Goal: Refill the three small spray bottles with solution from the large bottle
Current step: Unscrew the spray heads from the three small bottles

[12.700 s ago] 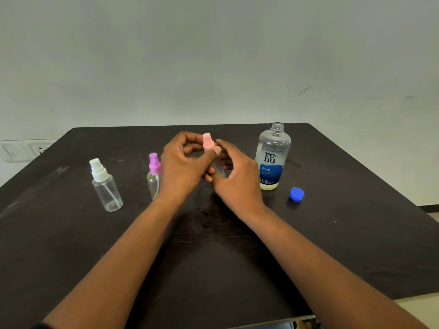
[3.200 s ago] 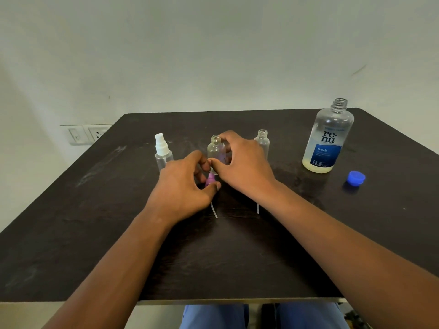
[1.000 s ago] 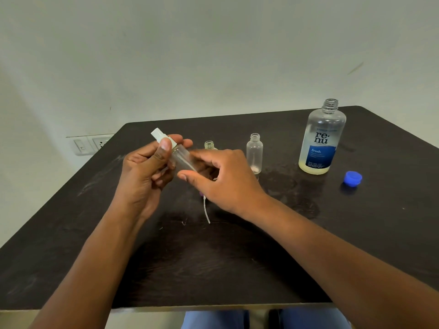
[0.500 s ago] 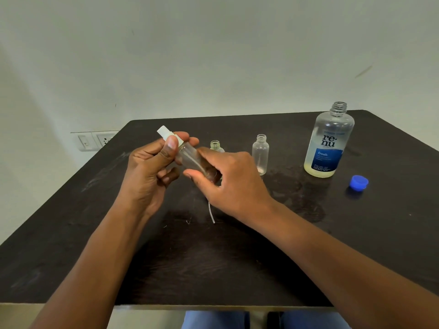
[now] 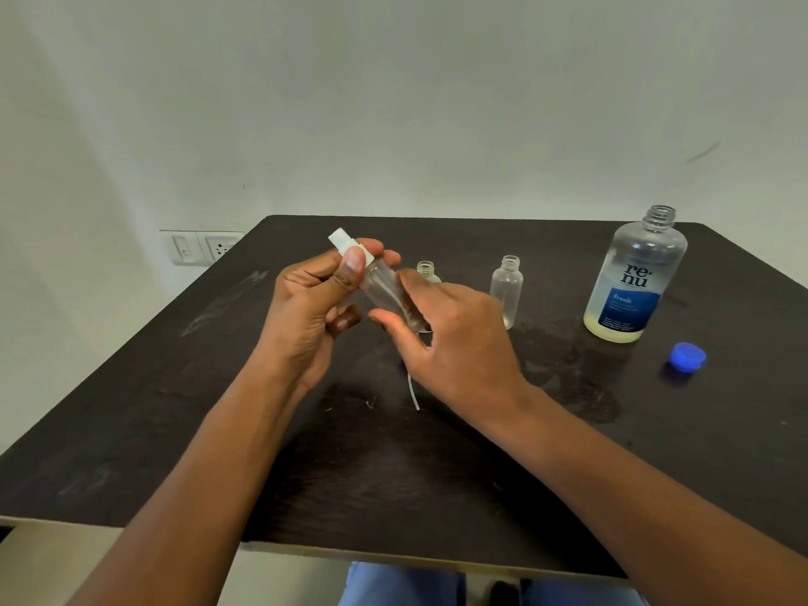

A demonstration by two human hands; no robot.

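Observation:
A small clear spray bottle [image 5: 384, 293] is held tilted above the dark table [image 5: 175, 430]. My left hand [image 5: 310, 312] pinches its white spray cap [image 5: 347, 243]. My right hand [image 5: 454, 338] grips the bottle's lower body. Two more small bottles stand uncapped behind: one [image 5: 426, 271] mostly hidden by my right hand, the other [image 5: 507, 288] to its right. The large "renu" bottle [image 5: 634, 277] stands open at the right, with yellowish liquid low in it. Its blue cap [image 5: 688, 356] lies on the table beside it.
A loose dip tube [image 5: 413, 393] from a removed spray head sticks out below my right hand. A wet patch [image 5: 568, 365] shines on the table near the large bottle. A wall socket [image 5: 201, 247] sits behind the table's left corner.
The two other bottles had their spray heads taken off earlier. In the last second both hands keep holding the white-capped bottle, with only slight shifts of the hands and view.

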